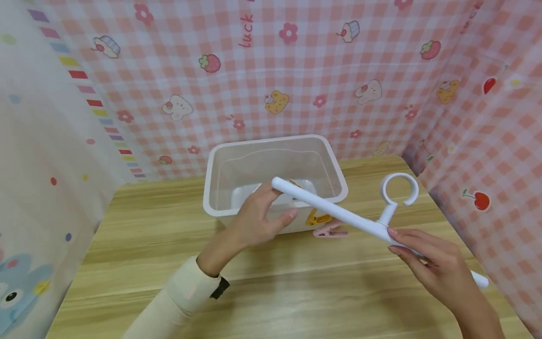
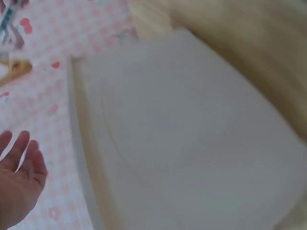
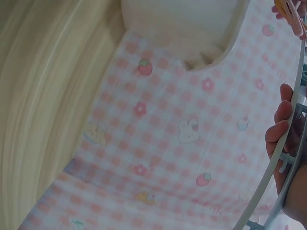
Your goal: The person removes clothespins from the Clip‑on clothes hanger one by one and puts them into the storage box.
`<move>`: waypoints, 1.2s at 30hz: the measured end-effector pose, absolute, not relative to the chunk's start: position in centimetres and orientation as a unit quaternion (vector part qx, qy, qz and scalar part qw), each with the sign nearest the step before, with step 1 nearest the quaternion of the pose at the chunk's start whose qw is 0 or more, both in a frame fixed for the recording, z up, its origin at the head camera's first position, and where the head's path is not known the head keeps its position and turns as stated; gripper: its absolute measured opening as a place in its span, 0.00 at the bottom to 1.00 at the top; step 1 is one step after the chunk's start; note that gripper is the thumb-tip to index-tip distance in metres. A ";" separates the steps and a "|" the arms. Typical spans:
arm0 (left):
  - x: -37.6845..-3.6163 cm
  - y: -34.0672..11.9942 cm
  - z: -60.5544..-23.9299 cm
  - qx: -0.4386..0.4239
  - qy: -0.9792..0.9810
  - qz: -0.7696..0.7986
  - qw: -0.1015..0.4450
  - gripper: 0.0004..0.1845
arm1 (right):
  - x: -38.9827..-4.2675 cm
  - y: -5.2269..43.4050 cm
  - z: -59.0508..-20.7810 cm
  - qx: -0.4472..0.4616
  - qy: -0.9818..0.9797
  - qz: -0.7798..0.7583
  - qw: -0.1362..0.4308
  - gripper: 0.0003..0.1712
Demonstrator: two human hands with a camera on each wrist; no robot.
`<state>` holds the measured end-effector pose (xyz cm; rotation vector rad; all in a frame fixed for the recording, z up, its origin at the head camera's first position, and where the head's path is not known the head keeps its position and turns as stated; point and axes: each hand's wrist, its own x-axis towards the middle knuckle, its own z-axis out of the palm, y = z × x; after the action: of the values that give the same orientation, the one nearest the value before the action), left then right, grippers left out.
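Observation:
My right hand [image 1: 440,263] grips a white hanger [image 1: 338,214] by its bar, beside the open round hook [image 1: 383,188]. In the right wrist view, the fingers [image 3: 278,134] curl around the hanger's strip, which has small grey-blue fittings. My left hand [image 1: 258,216] is close to the bar's far end, thumb apart from the fingers; in the left wrist view this hand [image 2: 21,182] appears loosely spread. A yellow clip [image 1: 317,217] and a pink clip [image 1: 330,230] show just below the bar. An orange clip [image 2: 17,71] is visible in the left wrist view.
Behind the hands, a whitish plastic bin [image 1: 207,188] stands on the wood-grain table [image 1: 139,245], with a few small items at its bottom. Pink checked cloth [image 1: 254,103] hangs at the back and right; a pale cloth [image 1: 51,141] covers the left side.

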<state>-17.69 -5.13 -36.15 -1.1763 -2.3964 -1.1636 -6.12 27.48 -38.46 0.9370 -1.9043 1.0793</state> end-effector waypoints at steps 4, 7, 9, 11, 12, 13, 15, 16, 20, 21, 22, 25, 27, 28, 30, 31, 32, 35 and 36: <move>-16.2 -4.2 -36.7 -0.389 -0.773 -0.494 0.089 0.25 | -6.1 26.7 -38.2 0.368 -0.743 0.421 0.369 0.22; -15.4 -3.9 -37.1 -0.369 -0.750 -0.548 0.034 0.29 | -6.0 26.5 -38.3 0.371 -0.743 0.421 0.365 0.22; -14.9 -3.7 -37.4 -0.359 -0.744 -0.564 -0.001 0.31 | -5.9 26.4 -38.3 0.372 -0.745 0.420 0.360 0.22; -14.4 -3.5 -37.7 -0.354 -0.742 -0.568 -0.034 0.29 | -5.9 26.3 -38.4 0.374 -0.745 0.421 0.358 0.22; -14.2 -3.5 -37.8 -0.352 -0.741 -0.570 -0.048 0.28 | -5.9 26.3 -38.4 0.375 -0.745 0.422 0.356 0.22; -14.1 -3.4 -38.0 -0.351 -0.739 -0.572 -0.060 0.27 | -5.9 26.2 -38.4 0.376 -0.745 0.422 0.354 0.22; -13.7 -3.2 -38.3 -0.348 -0.734 -0.577 -0.079 0.25 | -5.8 26.2 -38.4 0.376 -0.746 0.421 0.353 0.22; -13.6 -3.1 -38.5 -0.347 -0.731 -0.581 -0.087 0.25 | -5.9 26.1 -38.4 0.377 -0.746 0.419 0.354 0.22; -13.3 -2.9 -38.9 -0.346 -0.726 -0.589 -0.083 0.19 | -5.9 26.1 -38.5 0.378 -0.746 0.417 0.355 0.22; -13.2 -2.8 -39.0 -0.346 -0.728 -0.587 -0.079 0.17 | -6.0 26.1 -38.5 0.377 -0.747 0.415 0.357 0.22; -13.2 -2.8 -39.1 -0.346 -0.732 -0.583 -0.073 0.15 | -6.0 26.1 -38.6 0.377 -0.748 0.412 0.358 0.22; -13.0 -2.8 -39.3 -0.340 -0.750 -0.564 -0.061 0.16 | -6.0 26.2 -38.7 0.369 -0.756 0.403 0.359 0.22; -12.9 -2.9 -39.3 -0.338 -0.761 -0.550 -0.062 0.17 | -6.0 26.3 -38.8 0.363 -0.763 0.396 0.359 0.23; -12.8 -2.9 -39.3 -0.339 -0.762 -0.547 -0.066 0.17 | -5.9 26.3 -38.9 0.360 -0.766 0.394 0.359 0.23; -12.7 -3.0 -39.2 -0.348 -0.754 -0.551 -0.089 0.16 | -5.9 26.4 -39.0 0.355 -0.770 0.393 0.356 0.23; -12.7 -3.0 -39.2 -0.354 -0.744 -0.557 -0.106 0.15 | -5.9 26.4 -39.0 0.353 -0.772 0.391 0.355 0.23; -12.7 -3.1 -39.2 -0.359 -0.734 -0.563 -0.125 0.14 | -5.9 26.4 -39.1 0.352 -0.773 0.392 0.354 0.23; -12.6 -3.2 -39.1 -0.370 -0.699 -0.583 -0.188 0.13 | -5.8 26.4 -39.1 0.353 -0.774 0.393 0.350 0.23; -12.6 -3.2 -39.1 -0.371 -0.690 -0.587 -0.203 0.13 | -5.8 26.3 -39.1 0.354 -0.773 0.392 0.351 0.23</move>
<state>-12.58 -3.21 -39.12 -1.3457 -2.5039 -2.1286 -5.84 26.34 -39.12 0.9165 -2.0030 1.0145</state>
